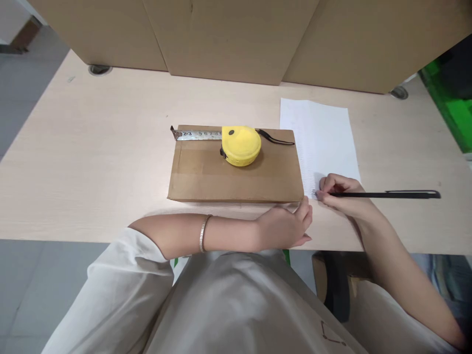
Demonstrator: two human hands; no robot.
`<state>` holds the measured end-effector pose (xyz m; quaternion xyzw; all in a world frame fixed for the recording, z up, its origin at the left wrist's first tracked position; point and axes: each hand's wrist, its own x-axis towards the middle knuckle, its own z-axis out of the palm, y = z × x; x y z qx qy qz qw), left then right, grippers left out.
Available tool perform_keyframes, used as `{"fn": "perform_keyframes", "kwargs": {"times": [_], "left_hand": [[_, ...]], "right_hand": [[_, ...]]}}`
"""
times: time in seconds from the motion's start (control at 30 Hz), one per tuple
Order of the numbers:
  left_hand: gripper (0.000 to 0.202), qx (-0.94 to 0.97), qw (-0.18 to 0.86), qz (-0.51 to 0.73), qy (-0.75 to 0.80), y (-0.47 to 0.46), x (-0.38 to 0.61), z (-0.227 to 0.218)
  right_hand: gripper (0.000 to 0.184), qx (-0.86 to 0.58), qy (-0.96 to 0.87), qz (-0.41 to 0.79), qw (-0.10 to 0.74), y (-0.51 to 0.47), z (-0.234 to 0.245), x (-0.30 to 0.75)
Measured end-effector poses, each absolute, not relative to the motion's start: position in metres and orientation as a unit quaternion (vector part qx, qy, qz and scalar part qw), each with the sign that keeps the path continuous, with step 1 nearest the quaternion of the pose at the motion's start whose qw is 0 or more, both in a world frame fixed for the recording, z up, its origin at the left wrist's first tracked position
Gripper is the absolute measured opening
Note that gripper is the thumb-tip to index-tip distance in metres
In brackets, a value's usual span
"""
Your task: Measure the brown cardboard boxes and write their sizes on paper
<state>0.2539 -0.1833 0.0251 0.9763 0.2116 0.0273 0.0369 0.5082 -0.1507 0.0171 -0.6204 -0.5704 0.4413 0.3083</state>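
Observation:
My right hand (341, 191) pinches a long black pen (391, 194) over the lower edge of a white sheet of paper (324, 132). The pen lies almost level, its far end pointing right. My left hand (283, 226) rests at the front edge of the table, fingers loosely bent and thumb apart, beside the near right corner of a brown cardboard box (206, 172). On top of that box sits a yellow tape measure (241, 146). Its metal blade (199, 134) is drawn out leftward along the far edge, and a black wrist strap (276, 139) trails right.
Large cardboard panels (228, 39) stand along the back of the light wooden table (92, 147). Cable holes with metal rims (100, 70) are set near both rear corners. Something bright green (450, 103) shows past the right edge. Below lies grey tiled floor (44, 285).

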Motion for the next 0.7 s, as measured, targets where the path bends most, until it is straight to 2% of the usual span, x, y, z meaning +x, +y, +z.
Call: {"fn": "perform_keyframes", "kwargs": {"times": [0.17,0.3,0.7], "left_hand": [[0.07,0.976,0.024,0.039,0.213,-0.184,0.254,0.021],[0.071,0.975,0.011,0.061,0.213,-0.185,0.254,0.017],[0.07,0.977,0.031,0.048,0.207,-0.183,0.254,0.019]], "right_hand": [[0.075,-0.629,-0.522,0.483,0.314,-0.152,0.021,0.501],[0.074,-0.634,-0.54,0.473,0.288,-0.153,0.026,0.498],[0.077,-0.657,-0.532,0.456,0.279,-0.153,0.029,0.495]]}}
